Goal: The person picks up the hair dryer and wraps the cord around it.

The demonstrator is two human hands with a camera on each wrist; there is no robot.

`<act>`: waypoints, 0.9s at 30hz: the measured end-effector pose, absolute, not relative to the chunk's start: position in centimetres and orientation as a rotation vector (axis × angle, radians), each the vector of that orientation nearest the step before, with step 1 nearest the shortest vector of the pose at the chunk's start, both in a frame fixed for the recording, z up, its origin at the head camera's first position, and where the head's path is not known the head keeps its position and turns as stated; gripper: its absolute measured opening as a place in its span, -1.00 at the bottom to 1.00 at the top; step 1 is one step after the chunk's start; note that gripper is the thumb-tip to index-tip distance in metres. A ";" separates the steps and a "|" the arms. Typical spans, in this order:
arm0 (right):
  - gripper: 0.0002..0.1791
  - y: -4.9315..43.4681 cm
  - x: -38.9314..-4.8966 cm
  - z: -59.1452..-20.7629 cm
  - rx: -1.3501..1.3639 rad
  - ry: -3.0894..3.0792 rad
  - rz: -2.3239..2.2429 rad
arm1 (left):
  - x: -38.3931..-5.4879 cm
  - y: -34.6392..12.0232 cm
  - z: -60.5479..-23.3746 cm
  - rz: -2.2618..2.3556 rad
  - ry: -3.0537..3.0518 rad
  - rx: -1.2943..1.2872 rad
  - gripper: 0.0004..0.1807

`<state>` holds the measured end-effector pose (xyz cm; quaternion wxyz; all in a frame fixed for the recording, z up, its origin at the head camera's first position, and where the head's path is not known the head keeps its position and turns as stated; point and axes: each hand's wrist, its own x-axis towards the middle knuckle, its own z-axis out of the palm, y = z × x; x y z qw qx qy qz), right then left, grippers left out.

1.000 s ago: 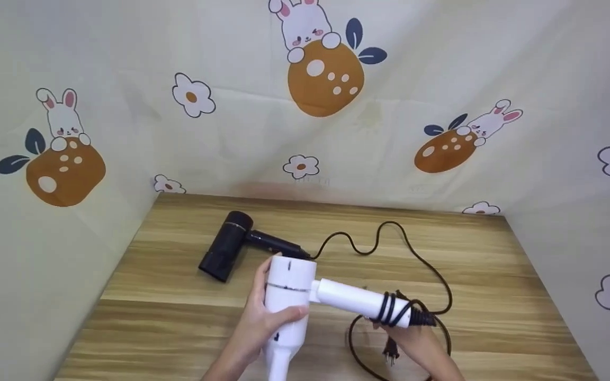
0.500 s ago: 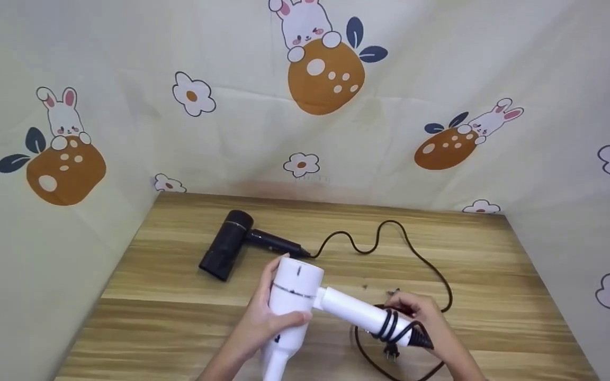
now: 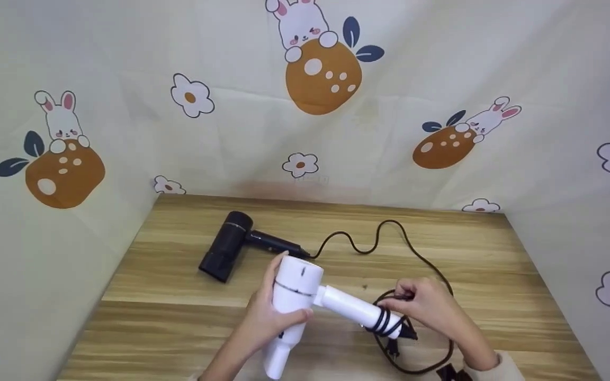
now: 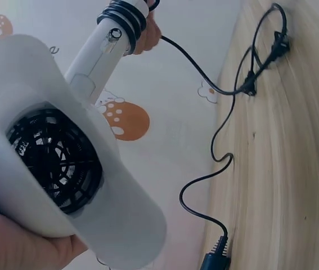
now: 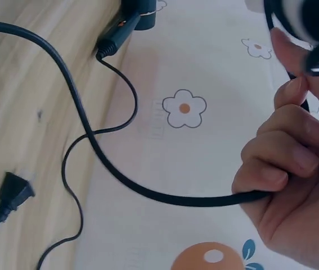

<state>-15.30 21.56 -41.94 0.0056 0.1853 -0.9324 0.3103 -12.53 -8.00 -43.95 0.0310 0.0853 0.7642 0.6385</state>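
A white hair dryer is held up off the table in my left hand, which grips its barrel with the thumb across the near side. Its flat nozzle and the dark grille inside show in the left wrist view. Several turns of black cord are wound round the end of its handle. Beside that end, my right hand has its fingers curled round a free length of the cord. The two-pin plug on a cord lies near the wood surface.
A black hair dryer lies on the wood-grain table at the back left. Its thin cord snakes right and curves forward. Cloth printed with rabbits and flowers stands behind and on both sides.
My right hand has come from beneath the handle's end to its far right side and now holds the cord. The handle's end has tipped lower. My left hand keeps its grip.
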 end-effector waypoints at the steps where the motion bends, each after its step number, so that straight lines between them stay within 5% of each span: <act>1: -0.57 21.5 -15.5 -41.7 0.586 -2.930 0.944 | -12.6 -7.9 -44.0 1.948 2.379 0.246 0.17; 9: -0.81 20.6 -16.0 -40.5 0.657 -2.910 0.794 | -13.1 -7.1 -44.2 1.807 2.588 0.197 0.19; 16: -0.64 19.5 -14.6 -39.8 0.647 -2.825 1.011 | -13.6 -6.5 -44.8 1.825 2.735 0.117 0.17; 27: -0.74 18.7 -12.9 -40.7 0.915 -2.754 1.158 | -14.1 -7.1 -45.1 2.187 2.610 -0.021 0.17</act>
